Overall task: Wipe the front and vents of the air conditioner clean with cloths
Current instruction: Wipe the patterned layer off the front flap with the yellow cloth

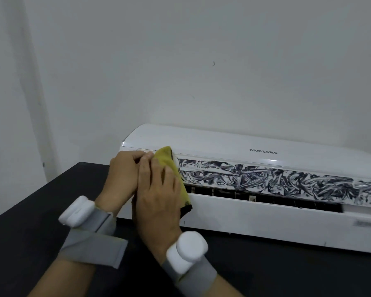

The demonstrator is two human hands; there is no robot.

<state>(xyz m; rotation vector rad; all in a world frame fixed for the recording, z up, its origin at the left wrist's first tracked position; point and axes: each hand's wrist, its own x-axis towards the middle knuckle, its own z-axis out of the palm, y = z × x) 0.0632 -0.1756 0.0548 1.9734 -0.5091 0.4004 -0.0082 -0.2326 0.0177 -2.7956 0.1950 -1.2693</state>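
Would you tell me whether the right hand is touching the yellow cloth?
Touching. The head view shows the right hand spread over the cloth, pressing it against the air conditioner.

The air conditioner runs off the frame at 3 o'clock, its right end unseen; its left front corner lies behind the right hand and the yellow cloth; that hand covers much of the cloth, leaving only the 12 o'clock tip and 4 o'clock edge showing; the fingertips of the left hand vanish behind the right hand, so its grip cannot be told; the label at the unit's 4 o'clock is a blur; both forearms and the table are cut off at 6 o'clock.
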